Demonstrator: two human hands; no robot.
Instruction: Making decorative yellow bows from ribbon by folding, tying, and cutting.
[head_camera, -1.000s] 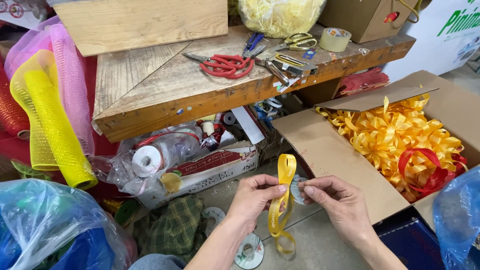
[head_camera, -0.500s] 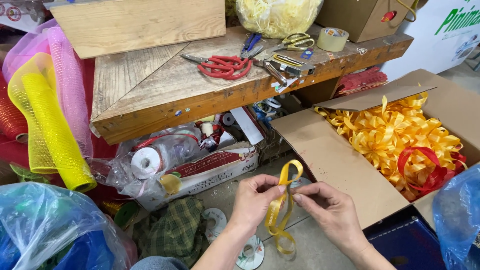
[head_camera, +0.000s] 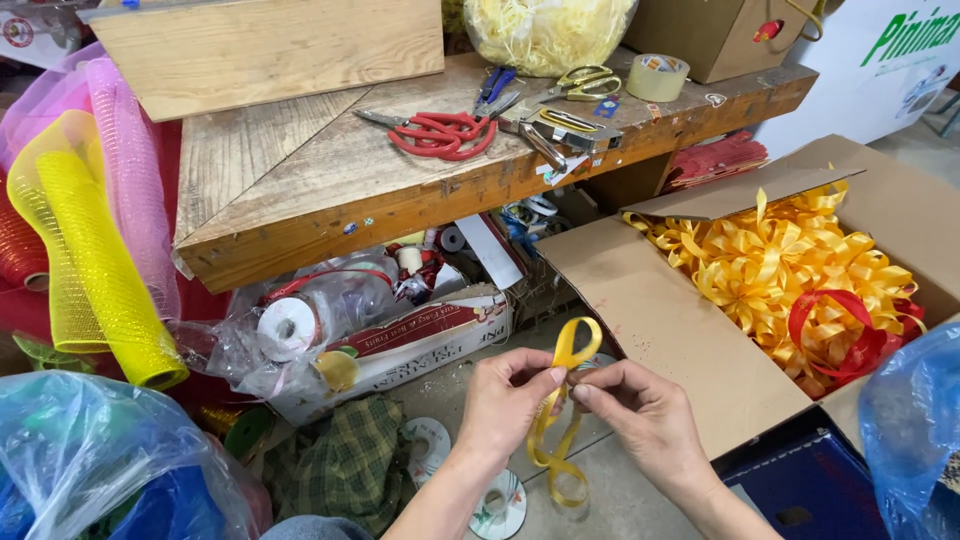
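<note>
Ribbon, narrow glossy yellow satin (head_camera: 560, 420), now looped lower and tighter than a second ago, just left of open cardboard box of yellow bows (head_camera: 790, 270); pinched between left hand (head_camera: 510, 400) and right hand (head_camera: 645, 415), both grips pressed together on it.

Two bare hands meet low in the frame, forearms rising from the bottom edge. The left hand (head_camera: 508, 400) and right hand (head_camera: 640, 415) pinch with fingertips touching, fingers curled inward.

Worn wooden workbench (head_camera: 300, 190) across upper frame; grey concrete floor (head_camera: 620, 500) at bottom centre; white banner (head_camera: 880, 70) upper right. Even daylight.
</note>
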